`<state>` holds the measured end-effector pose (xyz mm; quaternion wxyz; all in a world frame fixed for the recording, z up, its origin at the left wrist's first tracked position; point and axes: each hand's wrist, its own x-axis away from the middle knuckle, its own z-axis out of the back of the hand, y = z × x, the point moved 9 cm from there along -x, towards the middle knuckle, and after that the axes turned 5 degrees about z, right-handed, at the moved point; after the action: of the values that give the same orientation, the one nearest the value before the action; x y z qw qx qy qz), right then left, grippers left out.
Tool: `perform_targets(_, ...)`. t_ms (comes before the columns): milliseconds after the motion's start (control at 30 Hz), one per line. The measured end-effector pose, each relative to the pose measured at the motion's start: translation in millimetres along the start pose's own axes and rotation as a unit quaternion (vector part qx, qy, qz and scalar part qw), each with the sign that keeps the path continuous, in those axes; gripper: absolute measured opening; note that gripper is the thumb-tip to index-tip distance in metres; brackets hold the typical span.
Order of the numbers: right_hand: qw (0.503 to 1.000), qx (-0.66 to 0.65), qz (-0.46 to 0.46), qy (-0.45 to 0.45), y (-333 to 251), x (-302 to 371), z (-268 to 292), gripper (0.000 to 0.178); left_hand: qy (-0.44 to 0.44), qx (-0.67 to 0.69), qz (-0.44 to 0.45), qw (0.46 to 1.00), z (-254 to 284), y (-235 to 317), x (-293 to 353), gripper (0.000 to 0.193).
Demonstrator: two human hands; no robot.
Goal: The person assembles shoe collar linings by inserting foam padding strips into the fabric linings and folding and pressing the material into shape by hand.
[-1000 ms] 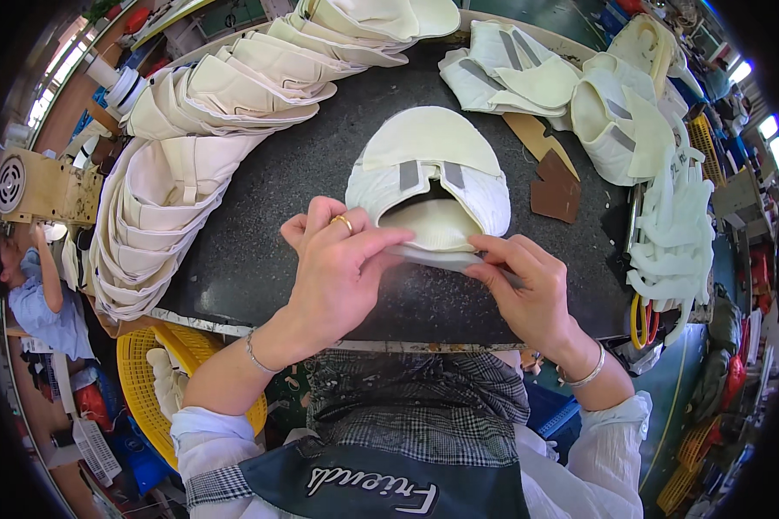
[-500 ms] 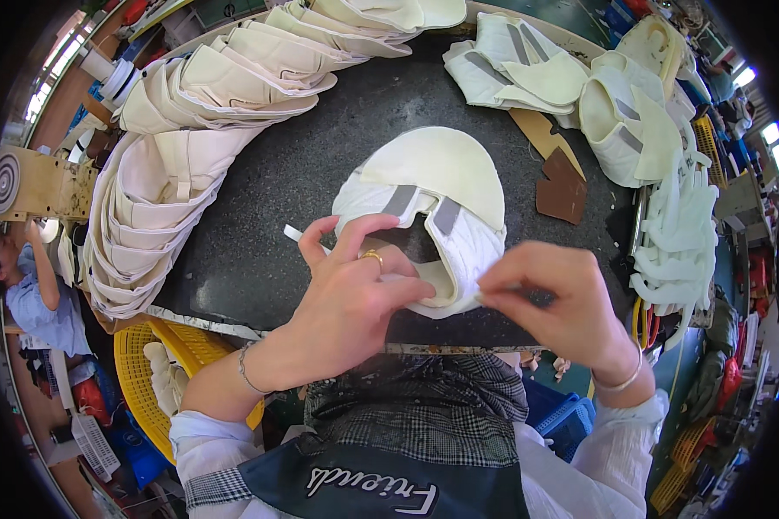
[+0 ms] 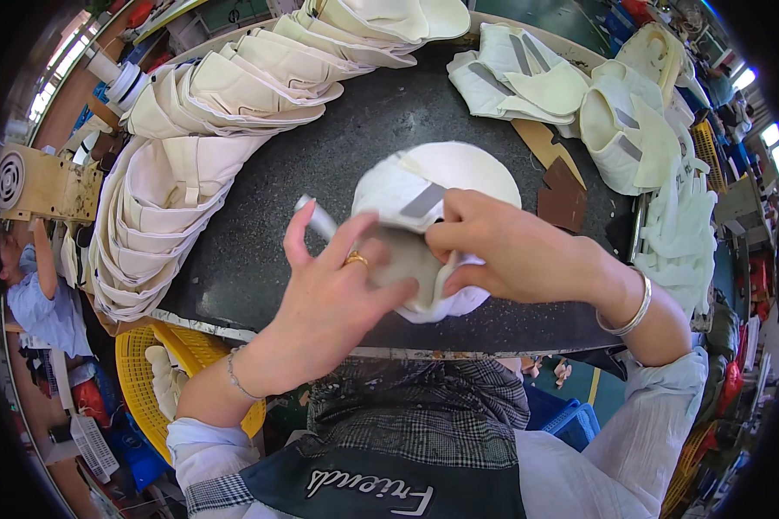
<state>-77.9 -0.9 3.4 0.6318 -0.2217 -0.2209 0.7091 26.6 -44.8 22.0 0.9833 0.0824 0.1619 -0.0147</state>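
Observation:
A shoe upper (image 3: 379,192) in white quilted fabric, with a rounded cream toe piece and a grey strip, sits in front of me on the dark worktable (image 3: 273,212), toe pointing away. My right hand (image 3: 502,246) is closed on the right edge of its opening, thumb and fingers pinching the rim. At the left side of the opening is my left hand (image 3: 329,281), its fingers partly smeared by motion. A slim white stick (image 3: 320,220) juts out behind those fingers and appears held in that hand. The palm is hidden.
Overlapping cream shoe uppers (image 3: 169,195) curve along the table's left and far edge. More white uppers (image 3: 528,73) stand at the far right, near a brown scrap (image 3: 563,192). A yellow basket (image 3: 138,372) stands below left. Someone in a blue shirt (image 3: 48,298) is at far left.
My right hand has moved up and left from beside the upper onto its rim, covering one grey strip. The upper has tipped and shifted slightly right. The left hand's stick is raised more.

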Motion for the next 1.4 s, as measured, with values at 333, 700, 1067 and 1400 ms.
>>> perform_targets(333, 0.975, 0.012, -0.003, 0.222, -22, 53, 34, 0.033, 0.032, 0.318, 0.065, 0.945, -24, 18, -17, 0.044)
perform_targets(700, 0.981, -0.064, 0.033, 0.179, 4, 64, 1, 0.020, 0.042, 0.224, 0.089, 0.970, -12, 9, -5, 0.026)
perform_targets(1067, 0.986, 0.019, 0.049, 0.156, -14, 64, 2, 0.019, -0.116, 0.148, -0.086, 0.978, -43, 9, -55, 0.026)
perform_targets(1400, 0.992, -0.123, -0.002, 0.034, -54, 52, 45, 0.017, -0.410, 0.593, 0.130, 0.681, -31, 35, -2, 0.029)
